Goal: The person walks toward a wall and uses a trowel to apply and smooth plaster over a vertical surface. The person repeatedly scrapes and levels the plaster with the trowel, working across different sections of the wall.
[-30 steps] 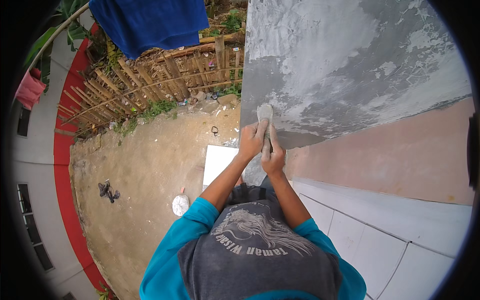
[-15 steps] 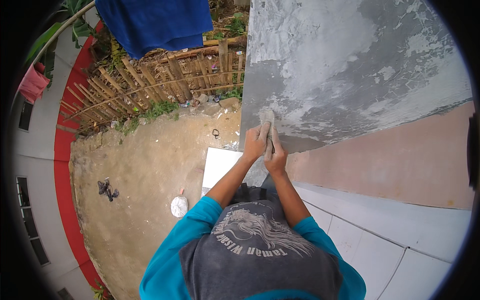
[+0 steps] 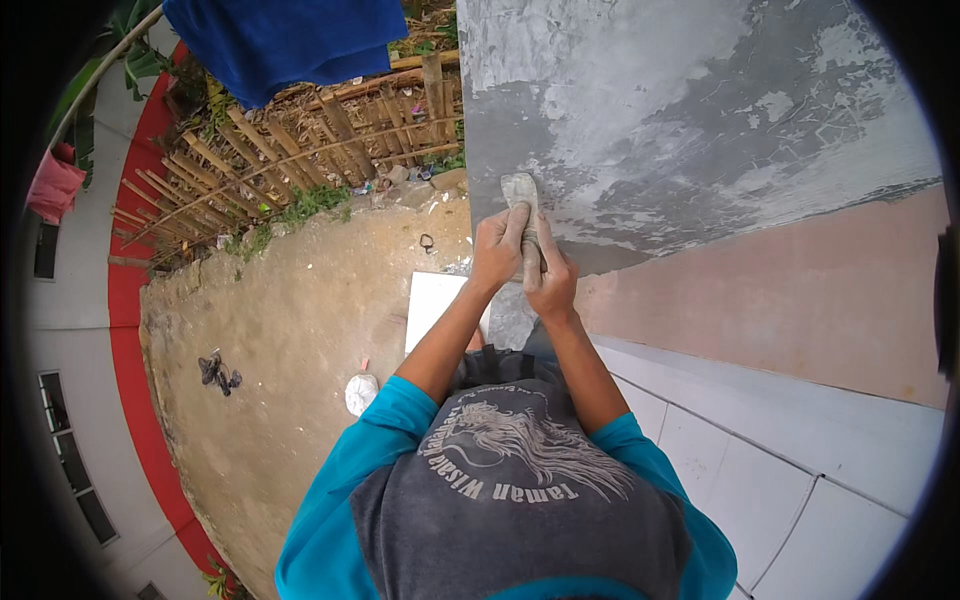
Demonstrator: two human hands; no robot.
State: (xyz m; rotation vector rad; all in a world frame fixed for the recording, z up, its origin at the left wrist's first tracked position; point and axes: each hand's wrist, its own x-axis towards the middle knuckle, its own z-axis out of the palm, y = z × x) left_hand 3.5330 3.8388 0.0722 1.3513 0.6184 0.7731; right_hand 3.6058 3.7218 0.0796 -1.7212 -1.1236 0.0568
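Grey float [image 3: 520,192] at frame centre is gripped by left hand [image 3: 497,250] & right hand [image 3: 550,278]; its lower part is hidden, pressed to plastered wall [image 3: 680,120].

Outdoor building site, house yard. Upper right of frame: wall [image 3: 700,110] with patchy grey cement render, part wet, part dry. Lower right: white tiled surface [image 3: 800,500]. Centre left: bare sandy ground [image 3: 290,320], scattered debris. Upper left: bamboo fence [image 3: 290,150], weeds, blue cloth [image 3: 290,40] hung above. Far left: red-edged building wall, windows.
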